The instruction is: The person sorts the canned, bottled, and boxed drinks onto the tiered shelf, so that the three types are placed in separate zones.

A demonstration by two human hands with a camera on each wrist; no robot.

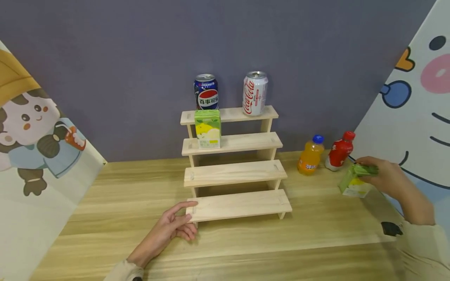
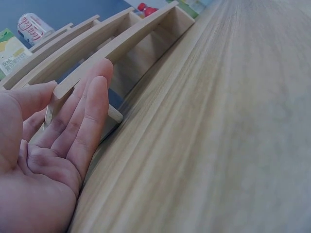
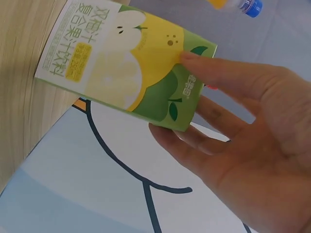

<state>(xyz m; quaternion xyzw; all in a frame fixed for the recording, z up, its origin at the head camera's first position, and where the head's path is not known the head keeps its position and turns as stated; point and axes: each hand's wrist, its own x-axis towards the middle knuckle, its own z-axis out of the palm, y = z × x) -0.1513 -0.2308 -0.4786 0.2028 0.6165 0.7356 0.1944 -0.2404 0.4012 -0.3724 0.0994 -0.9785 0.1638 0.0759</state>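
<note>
On the bench (image 1: 334, 234), the left hand (image 1: 166, 228), part-closed, holds the left end of the wooden rack's (image 1: 235, 205) lowest step between thumb and forefinger, other fingers loosely extended below. A blue can (image 1: 206, 91) and a green carton (image 1: 208, 130) stand toward the rack's left end, a white can (image 1: 255, 94) near its top right corner. Rightward come an orange bottle (image 1: 311, 156), a red bottle (image 1: 340, 151), then the right hand (image 1: 388, 177), partly closed, gripping a second carton (image 1: 353, 186) near the bench's right edge.
</note>
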